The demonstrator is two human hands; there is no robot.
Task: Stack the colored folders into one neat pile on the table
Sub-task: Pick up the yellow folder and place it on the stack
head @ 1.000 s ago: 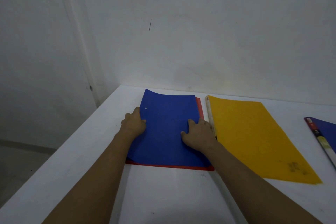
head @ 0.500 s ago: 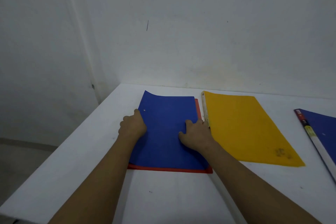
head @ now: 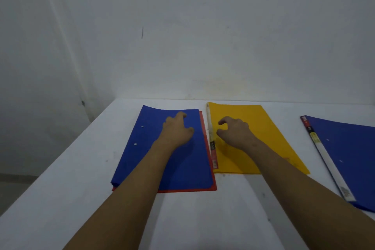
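Fingers of the left hand lie loosely curled on the blue folder, palm down, gripping nothing. That folder sits at the left of the white table, long axis running near-to-far w/ a slight lean to the right at the far end; its two punch holes are along the left edge and the far left corner curls up a bit. It lies on top of a red folder, same orientation, red showing only as a thin strip along the right and near edges. Just beside that pair, nearly touching, a yellow folder lies flat, long axis also near-to-far, labelled spine on its left edge next to the red strip. Right hand is over the yellow folder near the spine, thumb and forefinger parted in a half-open C, nothing held; whether it touches the cover is hard to tell. Well apart at the far right, a second blue folder lies w/ its spine on the left, cut off by the frame edge. Count: 2 blue, 1 red, 1 yellow, so 4 folders total.
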